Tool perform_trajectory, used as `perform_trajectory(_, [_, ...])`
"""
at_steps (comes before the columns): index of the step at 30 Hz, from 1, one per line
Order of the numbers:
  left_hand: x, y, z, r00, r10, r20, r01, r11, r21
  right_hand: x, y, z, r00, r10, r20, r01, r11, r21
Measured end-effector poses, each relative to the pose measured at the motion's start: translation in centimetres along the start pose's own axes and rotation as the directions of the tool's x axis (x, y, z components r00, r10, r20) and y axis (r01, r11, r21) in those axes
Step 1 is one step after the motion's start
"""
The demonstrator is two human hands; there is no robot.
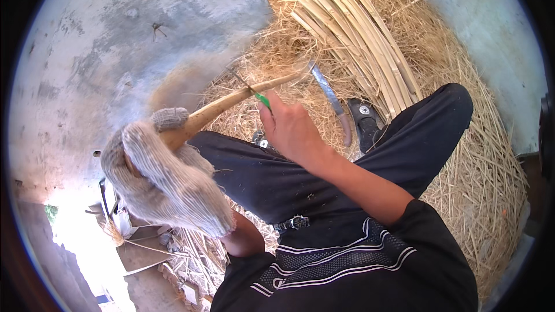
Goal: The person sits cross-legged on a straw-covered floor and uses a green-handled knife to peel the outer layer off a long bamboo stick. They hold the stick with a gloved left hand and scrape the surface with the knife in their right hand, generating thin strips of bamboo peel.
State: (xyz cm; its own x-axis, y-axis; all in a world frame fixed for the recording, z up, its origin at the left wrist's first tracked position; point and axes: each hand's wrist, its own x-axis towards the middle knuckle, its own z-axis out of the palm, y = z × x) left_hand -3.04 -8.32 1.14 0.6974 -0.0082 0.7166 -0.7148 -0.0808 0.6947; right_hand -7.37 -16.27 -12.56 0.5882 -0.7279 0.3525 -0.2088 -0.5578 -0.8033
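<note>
My left hand [167,176], in a thick grey knitted glove, is closed around the near end of a long pale wooden strip [222,104]. The strip slants up and away to the right, narrowing toward its far end. In my bare right hand [295,133] is a small knife [262,100] with a green handle. Its thin blade lies across the strip, pointing up and left; whether the edge bites into the wood I cannot tell. My right fingers are wrapped round the handle and partly hide it.
A long-bladed knife [328,91] with a brown handle lies on the shavings [485,196] beyond my right hand, beside my shoe [364,118]. Farther off is a bundle of pale strips [361,37]. A grey wall [144,34] rises at left, with clutter [185,254] below it.
</note>
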Motion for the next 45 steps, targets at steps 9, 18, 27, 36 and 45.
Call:
perform_trajectory(9, [3.2,-0.8,-1.2,0.976,-0.042,0.216,0.073,0.988,-0.135,-1.6,16.0,5.3,0.979,0.165,0.121,-0.087,0.871,-0.483])
perform_trajectory(18, [2.2,-3.2,-2.0,0.954,0.251,0.163,-0.255,0.967,-0.002,-2.2,-0.7,-2.3,0.995,0.056,0.083,-0.071,0.978,0.199])
perform_trajectory(27, [1.3,-1.9,-2.3,0.970,0.105,0.218,-0.069,0.983,-0.169,-2.3,4.4,-0.3,0.997,0.059,0.055,-0.052,0.991,-0.126])
perform_trajectory(36, [1.4,-7.5,-4.3,0.871,0.461,0.168,-0.460,0.886,-0.046,-2.4,-3.9,-2.3,0.998,-0.018,0.068,0.011,0.995,0.101])
perform_trajectory(45, [1.7,-6.0,-3.5,0.906,0.386,0.172,-0.359,0.919,-0.165,-2.5,-6.0,-2.3,0.993,0.001,0.120,-0.004,1.000,0.026])
